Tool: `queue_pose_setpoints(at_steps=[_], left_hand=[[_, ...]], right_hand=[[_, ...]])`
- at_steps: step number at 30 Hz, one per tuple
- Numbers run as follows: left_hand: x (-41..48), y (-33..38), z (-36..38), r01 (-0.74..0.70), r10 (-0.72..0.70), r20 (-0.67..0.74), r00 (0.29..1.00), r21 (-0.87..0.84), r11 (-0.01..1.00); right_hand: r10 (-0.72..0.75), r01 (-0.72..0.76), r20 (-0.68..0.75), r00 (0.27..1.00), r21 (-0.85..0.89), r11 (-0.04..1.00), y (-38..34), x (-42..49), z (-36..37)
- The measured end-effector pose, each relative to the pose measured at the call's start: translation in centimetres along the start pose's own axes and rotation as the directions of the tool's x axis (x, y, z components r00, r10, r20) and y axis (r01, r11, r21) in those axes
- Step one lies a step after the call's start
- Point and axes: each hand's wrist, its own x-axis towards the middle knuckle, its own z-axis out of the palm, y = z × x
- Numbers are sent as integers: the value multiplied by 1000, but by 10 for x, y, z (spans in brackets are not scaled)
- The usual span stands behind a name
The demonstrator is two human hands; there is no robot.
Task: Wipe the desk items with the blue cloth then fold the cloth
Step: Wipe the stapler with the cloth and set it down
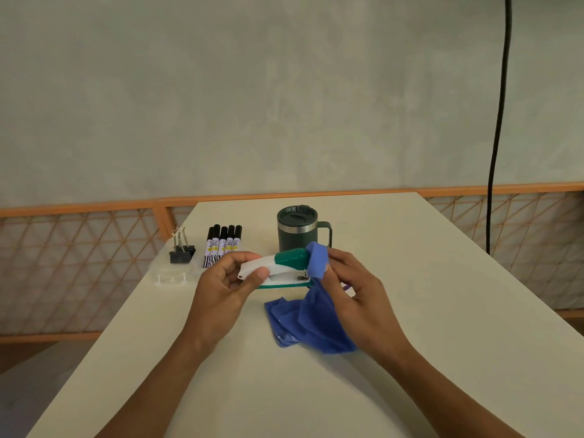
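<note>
Two hands at work over a pale desk, seen from the head camera. Left hand clamped on the white end of a green-and-white stapler, thumb on the near side, fingers curled over the top, holding it just above the desk. Right hand pinching a blue cloth against the stapler's green end at 3 o'clock of the stapler, one corner draped over the tip. Rest of the cloth hanging down to 6 o'clock and lying bunched on the desk between the forearms. Dark green mug with lid standing upright at 12 o'clock of the stapler, handle pointing to 3 o'clock. Five markers with black caps lying side by side at 10 o'clock, in a clear tray. Black binder clips in the same tray, at 9 o'clock of the markers. Black cable hanging down the wall at 2 o'clock. Orange-framed mesh railing beyond the desk's far and side edges.
</note>
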Motion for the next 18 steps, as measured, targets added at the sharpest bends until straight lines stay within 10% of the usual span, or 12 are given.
queue_pose_setpoints(at_steps=[11, 18], left_hand=[[6, 5, -17, -109, 92, 131, 987, 128, 986], [5, 4, -16, -110, 73, 214, 974, 166, 980]], right_hand=[[-13, -3, -112, 994, -141, 990, 4, 14, -37], [-138, 176, 193, 971, -193, 965, 9, 8, -10]])
